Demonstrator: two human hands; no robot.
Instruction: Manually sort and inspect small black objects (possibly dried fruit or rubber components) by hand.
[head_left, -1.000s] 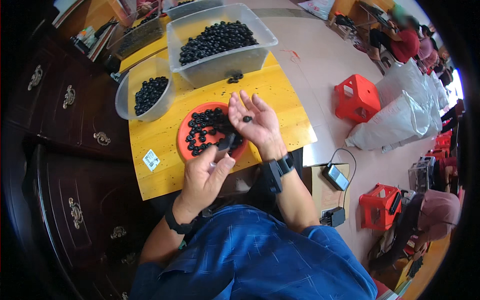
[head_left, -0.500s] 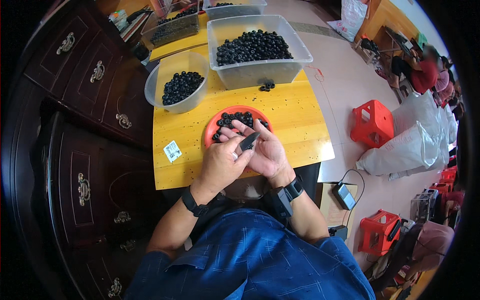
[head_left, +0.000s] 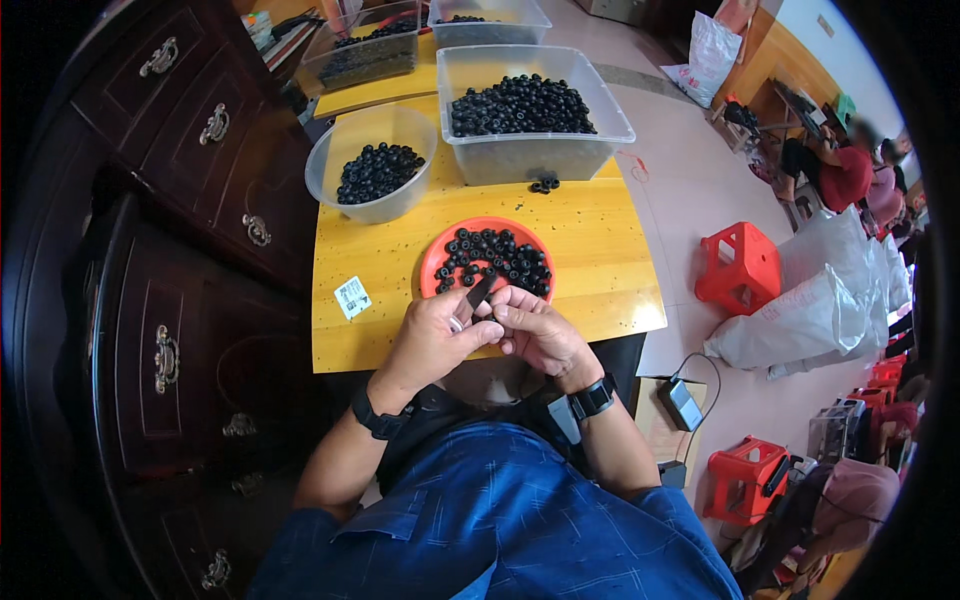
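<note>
My left hand is closed on a knife whose dark blade points up and away, over the near edge of an orange-red plate. Right beside it, my right hand has its fingers pinched together. A small black piece, partly hidden, shows between the fingertips of both hands. On the plate lie many black ring-shaped parts with holes through them. The knife's handle is covered by my left hand.
Behind the plate stand a round clear tub and a large clear bin, both holding black parts. Several loose parts lie before the bin. A white label is on the yellow table. Dark drawers rise at left; a red stool is right.
My right hand has gone from palm-up with spread fingers to a pinch near the knife. Both hands have drawn slightly nearer to me, uncovering more of the plate.
</note>
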